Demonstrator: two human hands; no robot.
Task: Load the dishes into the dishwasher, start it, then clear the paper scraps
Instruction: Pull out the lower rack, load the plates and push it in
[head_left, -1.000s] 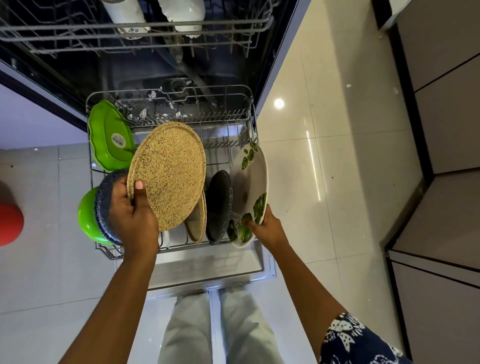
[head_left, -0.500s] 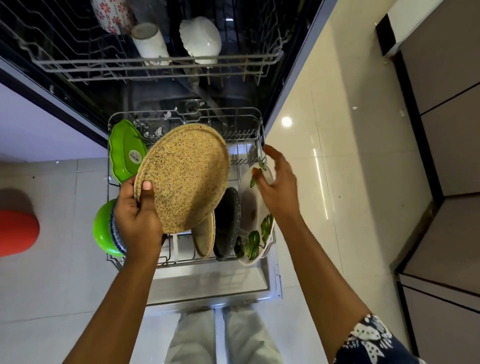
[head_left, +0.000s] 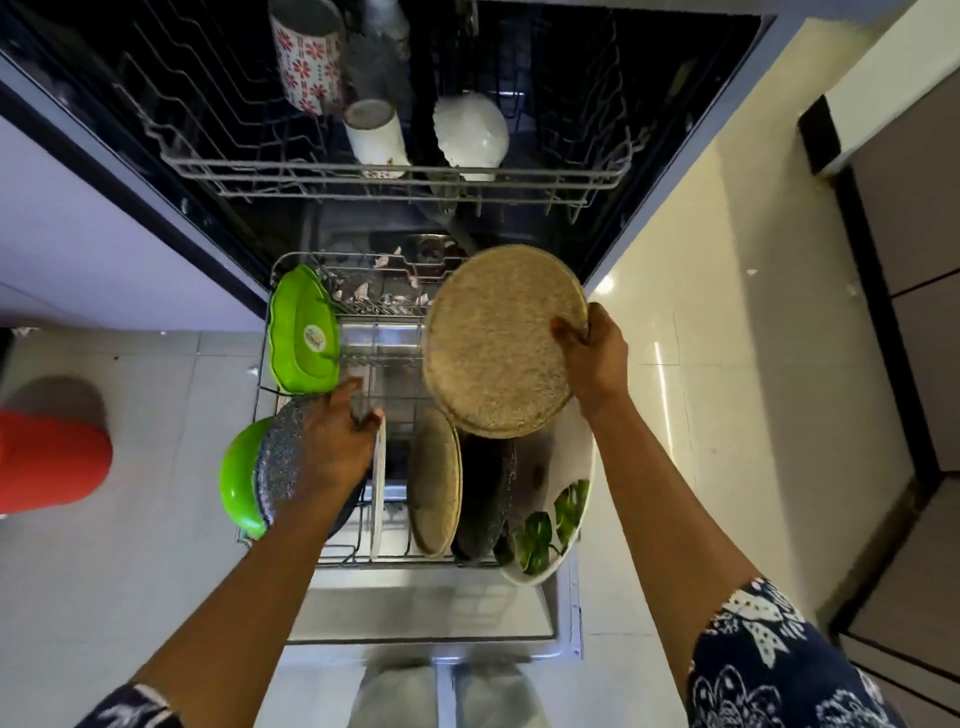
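Head view looks straight down on the pulled-out lower rack (head_left: 415, 564) of an open dishwasher (head_left: 670, 171). Right hand (head_left: 592, 358) pinches the right rim of a round speckled tan plate (head_left: 501, 345), thumb on its face and fingers behind, holding it tilted in the air above the rack's right side. The plate is matte and grainy, with a raised lip around its edge.

Left hand (head_left: 327, 447) reaches down over the rack's front-left part, fingers curled loosely near a thin white plate (head_left: 378, 483) standing on edge; whether it grips anything I cannot tell. Beneath that hand sits a grey speckled dish (head_left: 278, 457) against a green bowl (head_left: 236, 478) at the rack's front-left corner.

Standing in the slots along the front edge are a second tan plate (head_left: 434, 483), a dark speckled plate (head_left: 485, 499) and a white plate with green leaves (head_left: 550, 525) at the front-right corner. A green tray (head_left: 304, 332) leans at the back-left. The upper rack (head_left: 405, 179) carries a flowered cup (head_left: 306, 62), a white mug (head_left: 376, 135) and a white bowl (head_left: 470, 132).
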